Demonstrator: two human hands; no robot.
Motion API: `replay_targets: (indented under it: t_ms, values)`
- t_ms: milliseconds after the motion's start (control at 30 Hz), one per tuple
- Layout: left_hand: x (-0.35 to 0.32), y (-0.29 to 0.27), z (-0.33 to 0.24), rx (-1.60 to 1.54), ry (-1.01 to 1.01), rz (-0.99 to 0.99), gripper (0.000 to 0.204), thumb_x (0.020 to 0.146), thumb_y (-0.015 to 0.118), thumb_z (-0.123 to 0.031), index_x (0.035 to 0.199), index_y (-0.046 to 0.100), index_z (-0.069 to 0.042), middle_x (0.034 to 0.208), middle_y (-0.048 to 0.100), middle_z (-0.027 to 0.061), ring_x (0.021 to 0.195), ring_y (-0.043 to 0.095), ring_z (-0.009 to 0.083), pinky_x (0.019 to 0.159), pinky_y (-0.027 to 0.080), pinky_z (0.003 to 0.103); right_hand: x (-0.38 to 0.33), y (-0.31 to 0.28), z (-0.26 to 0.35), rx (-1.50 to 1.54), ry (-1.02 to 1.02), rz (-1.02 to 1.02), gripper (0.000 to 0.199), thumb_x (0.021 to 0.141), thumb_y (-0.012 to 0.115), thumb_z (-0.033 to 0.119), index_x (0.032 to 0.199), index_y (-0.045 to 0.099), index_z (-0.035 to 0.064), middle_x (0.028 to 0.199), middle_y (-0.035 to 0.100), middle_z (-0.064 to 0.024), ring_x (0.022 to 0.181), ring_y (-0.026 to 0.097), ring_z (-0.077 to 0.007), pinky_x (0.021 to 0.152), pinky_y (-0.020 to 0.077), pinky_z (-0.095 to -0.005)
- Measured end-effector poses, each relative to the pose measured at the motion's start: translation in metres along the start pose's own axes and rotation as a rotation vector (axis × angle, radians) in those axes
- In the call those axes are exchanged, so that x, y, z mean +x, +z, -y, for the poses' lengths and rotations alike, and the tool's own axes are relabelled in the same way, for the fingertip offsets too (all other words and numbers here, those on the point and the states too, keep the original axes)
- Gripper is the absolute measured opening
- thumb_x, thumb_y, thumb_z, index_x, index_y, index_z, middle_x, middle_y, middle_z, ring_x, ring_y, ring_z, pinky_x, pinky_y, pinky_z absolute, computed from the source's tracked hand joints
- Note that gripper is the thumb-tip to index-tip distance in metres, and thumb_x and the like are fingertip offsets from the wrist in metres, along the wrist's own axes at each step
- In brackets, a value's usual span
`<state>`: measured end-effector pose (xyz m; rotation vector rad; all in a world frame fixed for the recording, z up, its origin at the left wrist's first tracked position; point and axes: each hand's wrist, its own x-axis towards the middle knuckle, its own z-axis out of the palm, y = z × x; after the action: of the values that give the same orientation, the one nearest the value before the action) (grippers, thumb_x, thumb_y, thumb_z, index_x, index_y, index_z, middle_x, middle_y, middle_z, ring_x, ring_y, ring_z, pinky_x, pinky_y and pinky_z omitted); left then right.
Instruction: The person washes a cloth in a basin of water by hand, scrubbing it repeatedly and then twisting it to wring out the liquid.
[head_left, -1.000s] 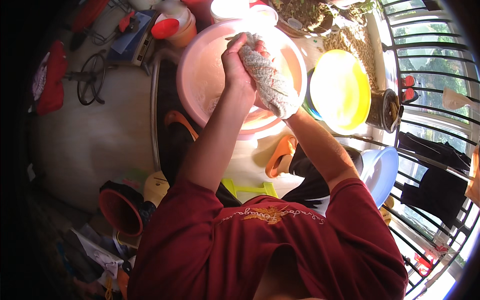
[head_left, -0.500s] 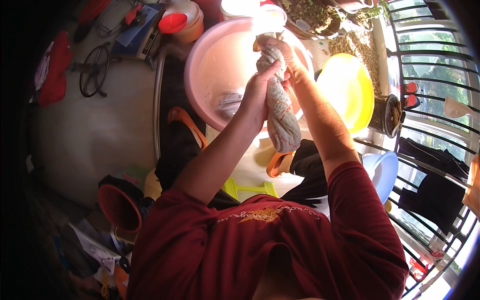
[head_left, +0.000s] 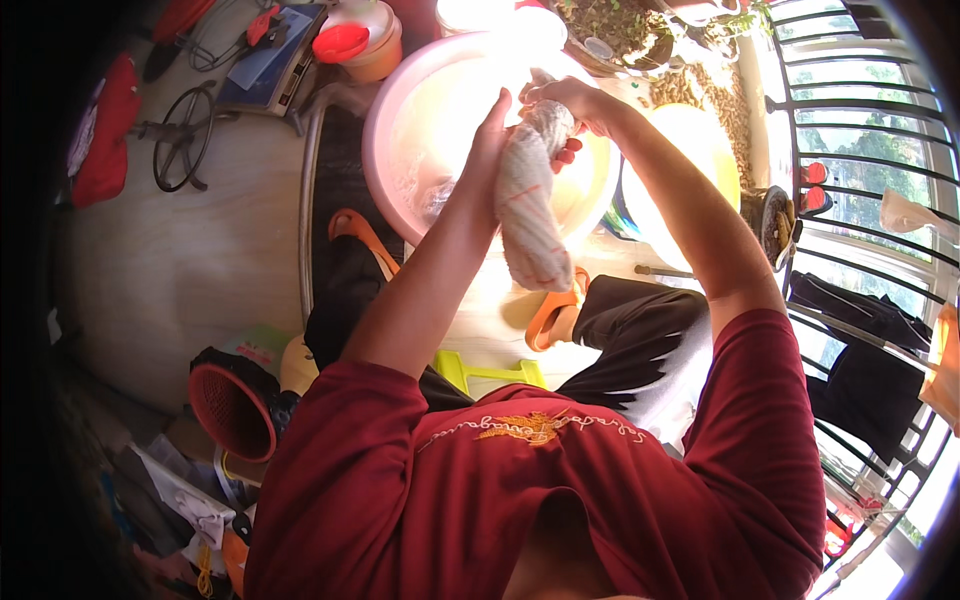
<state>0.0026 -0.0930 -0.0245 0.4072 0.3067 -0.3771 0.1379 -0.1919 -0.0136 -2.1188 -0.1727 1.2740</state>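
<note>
The place is a sunny balcony with a pale floor point(head_left: 180, 260) and black railing bars point(head_left: 860, 200) on the right side. Nearest to the camera is the person's red shirt point(head_left: 540, 500), and both bare forearms go up from it. Just below the hands lie an orange sandal point(head_left: 550, 315) and dark trousers point(head_left: 640, 330). Far down to the left of the hands there is a red basket point(head_left: 230, 410).

The left hand point(head_left: 495, 130) is closed around the upper part of a wet cloth point(head_left: 528, 215), white with thin reddish stripes. The right hand point(head_left: 565, 105) grips the top end of the cloth, fingers curled over it. The cloth hangs down from both hands in a twisted roll, above the near rim of a pink basin point(head_left: 400, 110). The basin is directly behind the hands. To the right of the hands stands a yellow basin point(head_left: 700, 150). Beyond the hands, to the left, is an orange tub point(head_left: 375, 55) with a red lid point(head_left: 340, 42).
</note>
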Motion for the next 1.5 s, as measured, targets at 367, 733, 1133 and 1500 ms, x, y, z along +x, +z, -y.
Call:
replay_targets:
  t_ms: [367,733,1133,1500]
  values:
    - [0.018,-0.004,0.042,0.013,0.107,-0.153,0.052,0.087,0.045,-0.049,0.115,0.048,-0.006,0.095,0.061,0.0116,0.077,0.062,0.0222,0.068,0.052,0.030,0.028,0.015,-0.050,0.040,-0.081,-0.001,0.032,0.081,0.060,0.028,0.105,0.061,0.0057,0.098,0.062,-0.0072,0.087,0.058,-0.0159,0.077,0.0461,-0.0286]
    - [0.004,0.012,0.028,0.008,0.079,-0.134,0.036,0.084,0.059,-0.039,0.100,0.054,-0.008,0.082,0.060,0.0052,0.070,0.059,0.0142,0.063,0.049,0.026,-0.009,0.005,-0.025,0.330,-0.149,0.131,0.043,0.085,0.054,0.043,0.104,0.060,0.0040,0.102,0.060,-0.0120,0.098,0.055,-0.0210,0.083,0.0460,-0.0343]
    - [0.005,0.013,0.040,-0.108,0.105,-0.015,0.027,0.088,0.055,-0.023,0.107,0.053,-0.004,0.081,0.062,0.0063,0.068,0.060,0.0147,0.063,0.050,0.026,-0.021,-0.001,-0.032,0.340,-0.906,0.139,0.041,0.086,0.054,0.029,0.112,0.051,-0.0031,0.107,0.054,-0.0106,0.101,0.055,-0.0235,0.084,0.0453,-0.0336]
    - [0.028,-0.013,0.071,0.584,0.210,-0.395,0.026,0.081,0.061,-0.022,0.102,0.052,-0.009,0.082,0.058,0.0019,0.073,0.056,0.0104,0.063,0.045,0.026,-0.011,0.040,0.007,-0.844,-0.134,-0.149,0.036,0.073,0.062,0.030,0.096,0.061,0.0020,0.095,0.064,-0.0171,0.092,0.060,-0.0298,0.079,0.0483,-0.0384]
